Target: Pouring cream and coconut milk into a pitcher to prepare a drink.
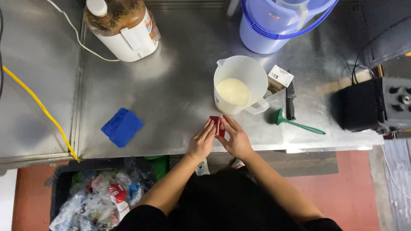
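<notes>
Steel covers the table (171, 94), and at its near edge both hands meet on one small red carton (217, 125): the left hand (201, 142) pinches its left side with the fingertips while the right hand (236, 137) closes on its right side, so each grip is grasping the carton between them, held just above the surface. It sits right in front of one translucent jug (239, 84), which stands upright and holds a pale creamy liquid, the carton kept close to its base, seemingly so that it is at hand for the jug. Right of the jug lie one opened brown-and-white box (278, 79) tipped on its side, one black-handled knife (290, 101) and one green funnel (293, 121), all near each other within easy reach. One blue cloth (122, 126) lies well apart to the left. At the far edge stand one large jar (122, 26) of brown powder and one lilac bucket (278, 23). Below the table's edge, one bin (98, 196) holds crumpled wrappers.
</notes>
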